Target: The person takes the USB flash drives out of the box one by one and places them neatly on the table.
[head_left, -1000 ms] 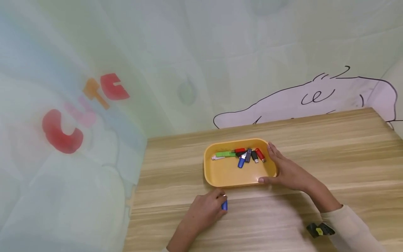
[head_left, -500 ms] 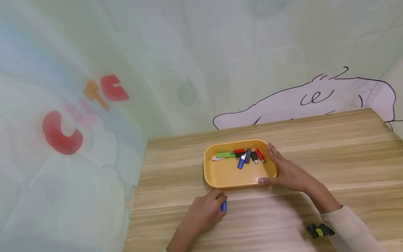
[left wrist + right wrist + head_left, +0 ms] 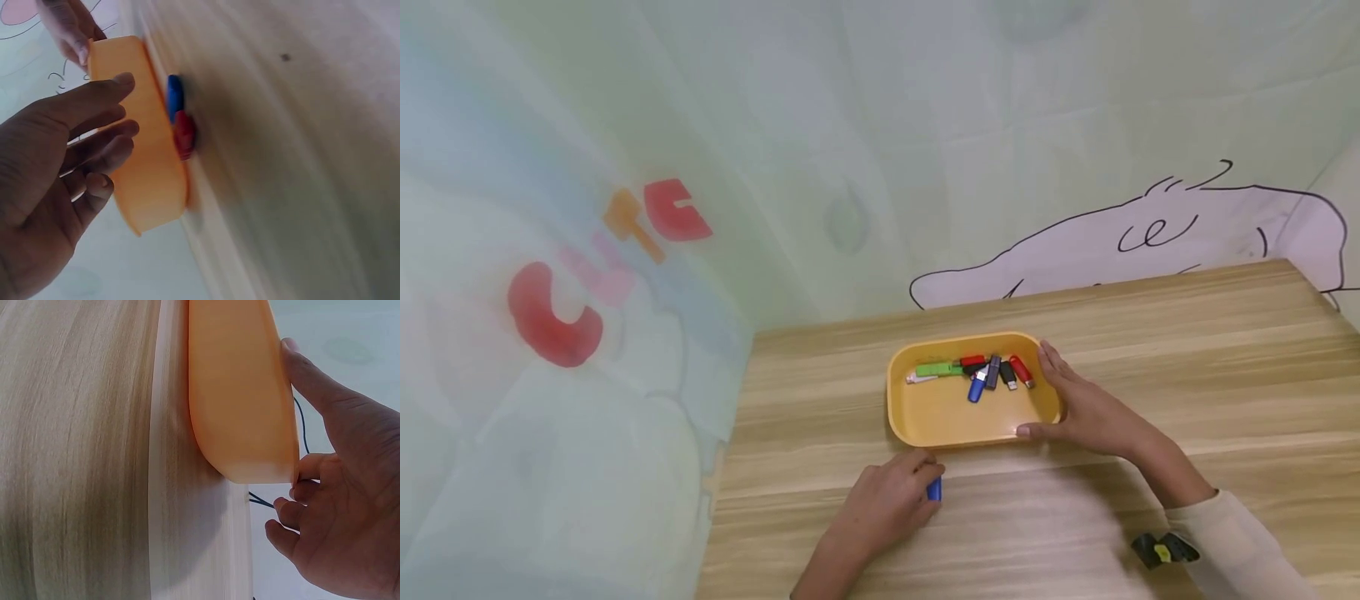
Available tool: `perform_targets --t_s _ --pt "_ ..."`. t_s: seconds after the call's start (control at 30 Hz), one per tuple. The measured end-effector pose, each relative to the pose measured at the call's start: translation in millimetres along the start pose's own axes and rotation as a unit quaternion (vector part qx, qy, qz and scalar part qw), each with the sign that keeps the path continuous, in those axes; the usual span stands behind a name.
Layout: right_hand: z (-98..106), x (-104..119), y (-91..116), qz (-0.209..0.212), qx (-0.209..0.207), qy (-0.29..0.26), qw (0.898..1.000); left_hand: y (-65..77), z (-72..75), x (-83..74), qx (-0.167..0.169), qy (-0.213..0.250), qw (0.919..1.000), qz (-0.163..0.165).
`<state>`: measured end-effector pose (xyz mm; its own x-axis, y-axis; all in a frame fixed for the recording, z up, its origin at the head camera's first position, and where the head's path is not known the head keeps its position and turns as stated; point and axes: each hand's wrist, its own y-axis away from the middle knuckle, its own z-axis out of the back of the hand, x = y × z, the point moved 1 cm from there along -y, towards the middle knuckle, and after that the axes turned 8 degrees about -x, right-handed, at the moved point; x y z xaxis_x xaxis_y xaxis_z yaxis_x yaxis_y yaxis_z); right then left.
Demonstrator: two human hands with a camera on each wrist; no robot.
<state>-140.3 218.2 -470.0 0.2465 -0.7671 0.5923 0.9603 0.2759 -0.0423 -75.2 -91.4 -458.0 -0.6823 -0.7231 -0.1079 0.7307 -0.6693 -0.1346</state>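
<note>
A yellow plastic box (image 3: 943,421) sits on the table with several USB sticks inside, among them a green one (image 3: 934,369), a blue one (image 3: 977,385) and a red one (image 3: 1021,371). My right hand (image 3: 1086,412) holds its right end, thumb on the near rim and fingers along the far side. In front of the box, my left hand (image 3: 887,504) hovers with loosely bent fingers and nothing between them. Beneath it, a blue USB stick (image 3: 175,98) and a small red object (image 3: 184,134), probably another stick, lie on the table beside the box wall; the head view shows only the blue one.
The wood-grain table (image 3: 1210,358) reaches a printed cloth backdrop (image 3: 1000,125) behind and at the left. A black band with a yellow part (image 3: 1163,550) sits by the right sleeve.
</note>
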Motion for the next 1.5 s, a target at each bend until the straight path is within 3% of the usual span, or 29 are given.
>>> perform_targets --t_s 0.27,0.47,0.8,1.13,1.5 --pt "0 1 1 -0.004 0.003 -0.002 1.000 -6.1 19.6 0.4 -0.037 0.048 0.9979 -0.022" --pt "-2 -1 1 -0.005 0.002 -0.004 1.000 -12.0 29.2 7.1 -0.073 0.043 0.9959 -0.030" --pt "0 0 0 -0.001 -0.002 -0.005 1.000 -27.5 42.4 15.5 -0.087 0.031 0.9948 -0.041" --pt "-1 1 1 -0.002 -0.002 -0.002 1.000 -39.4 42.6 24.9 -0.083 0.021 0.9955 -0.040" --pt "-1 2 0 -0.009 0.008 -0.004 1.000 -56.0 41.7 27.5 -0.046 0.012 0.9985 -0.028"
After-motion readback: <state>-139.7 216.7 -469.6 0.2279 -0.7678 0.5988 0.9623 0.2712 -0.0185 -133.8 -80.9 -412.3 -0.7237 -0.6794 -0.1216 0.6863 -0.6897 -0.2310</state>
